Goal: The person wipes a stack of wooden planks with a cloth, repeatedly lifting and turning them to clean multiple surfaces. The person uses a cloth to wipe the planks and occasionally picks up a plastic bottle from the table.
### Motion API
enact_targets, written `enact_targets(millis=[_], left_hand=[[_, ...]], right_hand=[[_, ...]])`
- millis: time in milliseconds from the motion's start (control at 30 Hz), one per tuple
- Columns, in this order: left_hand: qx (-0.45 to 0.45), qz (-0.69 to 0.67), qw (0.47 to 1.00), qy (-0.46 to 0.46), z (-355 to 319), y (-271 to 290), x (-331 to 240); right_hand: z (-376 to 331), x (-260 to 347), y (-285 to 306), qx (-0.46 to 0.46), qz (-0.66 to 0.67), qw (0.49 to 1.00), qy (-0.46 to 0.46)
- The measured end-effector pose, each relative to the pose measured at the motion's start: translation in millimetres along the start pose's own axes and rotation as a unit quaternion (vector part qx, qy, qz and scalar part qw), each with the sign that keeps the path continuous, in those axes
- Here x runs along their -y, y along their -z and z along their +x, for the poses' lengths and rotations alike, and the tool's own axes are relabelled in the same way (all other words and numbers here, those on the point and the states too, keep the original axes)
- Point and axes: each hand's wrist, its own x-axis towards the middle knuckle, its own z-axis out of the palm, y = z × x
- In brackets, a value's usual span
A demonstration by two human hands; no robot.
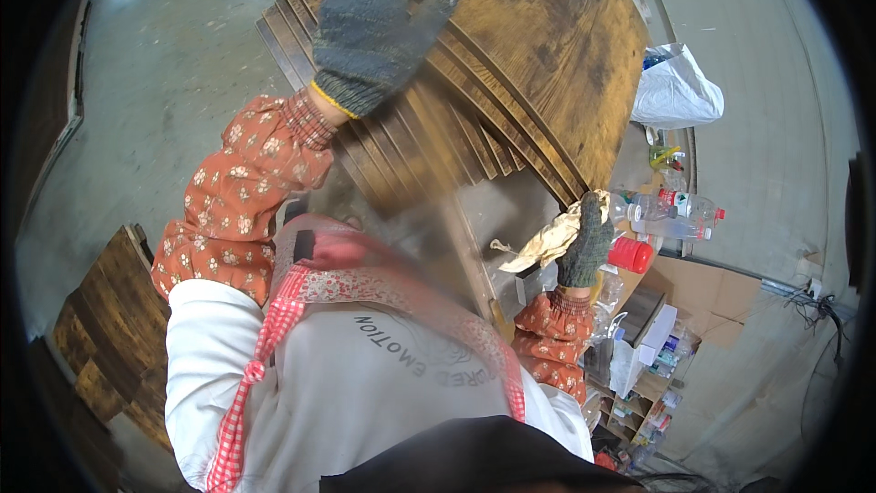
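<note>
My left hand, in a dark grey-blue knit glove with a yellow cuff edge, is over the stepped edges of a stack of brown wooden boards. Its fingers are stretched out, and I cannot tell how firmly it touches the wood. A wide board with dark, mottled grain lies on top of the stack. Near that board's lower right corner, my right hand, gloved the same way, is closed on a crumpled sheet of tan paper. The sheet's creased end sticks out to the left.
Right of the boards are a white plastic bag, clear bottles and a red-capped container. Cardboard and a crowded shelf stand at lower right. Another stack of wooden boards is at lower left.
</note>
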Motion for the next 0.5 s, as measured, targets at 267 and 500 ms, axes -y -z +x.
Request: enact_targets(millis=[267, 500], left_hand=[[0.089, -0.094, 0.989, 0.074, 3.2, 2.8, 7.0], [0.321, -0.374, 0.830, 0.263, 7.6, -1.2, 5.5]], right_hand=[[10.0, -3.6, -3.4, -0.013, -0.253, 0.898, 0.359], [-46.9, -36.3, -9.3, -0.186, 0.223, 0.957, -0.012]])
